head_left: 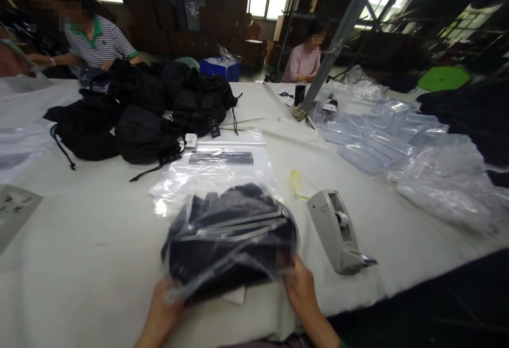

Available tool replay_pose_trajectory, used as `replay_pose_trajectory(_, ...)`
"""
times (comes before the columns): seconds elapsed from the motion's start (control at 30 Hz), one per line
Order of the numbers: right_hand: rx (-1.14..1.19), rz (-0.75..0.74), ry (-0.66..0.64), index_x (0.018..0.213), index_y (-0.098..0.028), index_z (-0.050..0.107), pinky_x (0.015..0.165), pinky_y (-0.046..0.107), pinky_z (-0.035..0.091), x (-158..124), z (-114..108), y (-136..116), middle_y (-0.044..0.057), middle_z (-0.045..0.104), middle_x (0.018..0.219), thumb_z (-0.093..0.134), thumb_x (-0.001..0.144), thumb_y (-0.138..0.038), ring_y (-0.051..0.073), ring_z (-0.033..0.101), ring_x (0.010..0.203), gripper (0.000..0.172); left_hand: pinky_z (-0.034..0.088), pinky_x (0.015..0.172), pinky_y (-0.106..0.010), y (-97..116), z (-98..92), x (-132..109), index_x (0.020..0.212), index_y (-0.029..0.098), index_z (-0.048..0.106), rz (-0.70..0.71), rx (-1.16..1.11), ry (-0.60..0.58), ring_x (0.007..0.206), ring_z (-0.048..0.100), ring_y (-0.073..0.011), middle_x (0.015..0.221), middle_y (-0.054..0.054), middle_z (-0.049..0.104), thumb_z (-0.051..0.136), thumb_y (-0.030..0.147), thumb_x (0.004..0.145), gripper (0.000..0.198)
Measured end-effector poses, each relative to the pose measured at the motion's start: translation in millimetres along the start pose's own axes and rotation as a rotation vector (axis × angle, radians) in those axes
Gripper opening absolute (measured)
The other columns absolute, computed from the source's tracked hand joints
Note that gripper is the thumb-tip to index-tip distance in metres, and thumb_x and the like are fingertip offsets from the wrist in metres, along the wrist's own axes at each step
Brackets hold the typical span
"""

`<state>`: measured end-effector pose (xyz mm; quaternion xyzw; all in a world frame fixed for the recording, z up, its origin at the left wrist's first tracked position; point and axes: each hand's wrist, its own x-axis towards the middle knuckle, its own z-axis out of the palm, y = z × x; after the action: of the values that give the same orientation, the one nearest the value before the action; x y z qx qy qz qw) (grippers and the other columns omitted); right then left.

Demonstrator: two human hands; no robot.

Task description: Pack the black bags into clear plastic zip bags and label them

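A black fabric bag in a clear plastic bag point(230, 242) is held up over the near side of the white table point(99, 284). My left hand point(167, 303) grips the plastic at its lower left corner, and my right hand point(298, 281) is closed on its right edge. Both hands are somewhat blurred. Just beyond lie flat clear zip bags point(220, 158) with a printed block of text. Part of a white slip point(235, 296) shows beneath the held package. A grey tape dispenser point(336, 231) stands to the right of my right hand.
Several black drawstring bags point(147, 133) with tags are heaped at the back left. Clear plastic boxes point(374, 146) and crumpled plastic point(449, 189) cover the right side. A slanted metal post point(338, 45) rises from the table. Two people point(97, 40) work across it.
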<state>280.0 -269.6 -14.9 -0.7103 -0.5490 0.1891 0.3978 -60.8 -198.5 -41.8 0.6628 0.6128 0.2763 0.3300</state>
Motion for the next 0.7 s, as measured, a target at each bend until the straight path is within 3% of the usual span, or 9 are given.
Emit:
replay_pose_trajectory(0.07, 0.002, 0.152, -0.056, 0.092, -0.015, 0.067, 0.056, 0.029, 0.051, 24, 1, -3, 0.004, 0.065, 0.062, 0.037, 0.080, -0.034, 0.020, 0.061, 0.055, 0.037, 0.054, 0.064, -0.031, -5, 4.8, 9, 0.099, 0.014, 0.061, -0.053, -0.019, 0.048, 0.067, 0.063, -0.0160, 0.078, -0.002, 0.066, 0.048, 0.040, 0.095, 0.030)
replay_pose_trajectory(0.13, -0.004, 0.178, -0.099, 0.084, -0.014, 0.069, 0.046, 0.028, 0.046, 27, 0, 3, 0.002, 0.060, 0.051, 0.037, 0.079, -0.037, 0.019, 0.055, 0.044, 0.039, 0.051, 0.057, -0.029, -8, 3.6, 4, 0.097, 0.016, 0.061, -0.110, -0.023, 0.109, 0.057, 0.062, -0.0180, 0.062, 0.001, 0.063, 0.047, 0.045, 0.092, 0.033)
replay_pose_trajectory(0.23, -0.076, 0.141, -0.116, 0.073, -0.017, 0.068, 0.052, 0.029, 0.046, 8, -2, 7, 0.003, 0.062, 0.054, 0.040, 0.082, -0.044, 0.020, 0.058, 0.051, 0.040, 0.048, 0.052, -0.029, 1, -3.2, -20, 0.097, 0.019, 0.062, -0.209, -0.064, 0.148, 0.052, 0.060, -0.0196, 0.054, 0.003, 0.060, 0.052, 0.054, 0.084, 0.039)
replay_pose_trajectory(0.33, -0.108, 0.115, -0.109, 0.056, -0.018, 0.060, 0.050, 0.026, 0.041, -2, -10, -11, 0.002, 0.057, 0.049, 0.044, 0.083, -0.054, 0.018, 0.054, 0.050, 0.048, 0.042, 0.047, -0.026, 27, -16.9, -41, 0.100, 0.018, 0.064, -0.224, -0.200, 0.127, 0.047, 0.053, -0.0169, 0.051, 0.004, 0.054, 0.053, 0.059, 0.081, 0.047)
replay_pose_trajectory(0.43, -0.057, 0.155, -0.016, 0.059, -0.017, 0.063, 0.047, 0.024, 0.038, -3, -30, -23, 0.002, 0.057, 0.049, 0.045, 0.082, -0.062, 0.016, 0.052, 0.048, 0.054, 0.038, 0.046, -0.023, 37, -36.6, -58, 0.110, 0.017, 0.062, -0.213, -0.262, 0.218, 0.046, 0.048, -0.0135, 0.053, 0.006, 0.052, 0.055, 0.063, 0.078, 0.056)
replay_pose_trajectory(0.5, -0.075, 0.226, -0.010, 0.056, -0.016, 0.063, 0.044, 0.025, 0.037, -17, -43, -12, 0.003, 0.056, 0.046, 0.042, 0.081, -0.067, 0.017, 0.051, 0.045, 0.060, 0.036, 0.043, -0.023, 21, -45.6, -79, 0.111, 0.016, 0.063, -0.284, -0.244, 0.236, 0.043, 0.045, -0.0132, 0.050, 0.006, 0.052, 0.056, 0.067, 0.074, 0.063)
replay_pose_trajectory(0.6, -0.160, 0.319, -0.136, 0.044, -0.019, 0.058, 0.041, 0.027, 0.035, -58, -55, 21, 0.004, 0.052, 0.039, 0.032, 0.080, -0.070, 0.018, 0.050, 0.040, 0.068, 0.045, 0.047, -0.028, -15, -44.1, -122, 0.100, 0.018, 0.069, -0.434, -0.160, 0.149, 0.047, 0.055, -0.0178, 0.054, 0.002, 0.061, 0.054, 0.070, 0.069, 0.062)
replay_pose_trajectory(0.63, -0.185, 0.333, -0.148, 0.047, -0.018, 0.061, 0.042, 0.028, 0.037, -71, -56, 29, 0.004, 0.054, 0.040, 0.031, 0.082, -0.069, 0.019, 0.051, 0.040, 0.068, 0.049, 0.054, -0.030, -22, -41.0, -135, 0.094, 0.020, 0.070, -0.450, -0.112, 0.183, 0.055, 0.061, -0.0201, 0.064, -0.001, 0.067, 0.054, 0.068, 0.069, 0.057)
replay_pose_trajectory(0.7, -0.224, 0.310, -0.092, 0.067, -0.016, 0.072, 0.048, 0.028, 0.043, -88, -57, 35, 0.006, 0.063, 0.050, 0.035, 0.083, -0.065, 0.021, 0.058, 0.047, 0.064, 0.053, 0.070, -0.033, -26, -34.9, -151, 0.088, 0.022, 0.068, -0.431, -0.025, 0.365, 0.075, 0.067, -0.0238, 0.084, -0.003, 0.072, 0.055, 0.063, 0.071, 0.046)
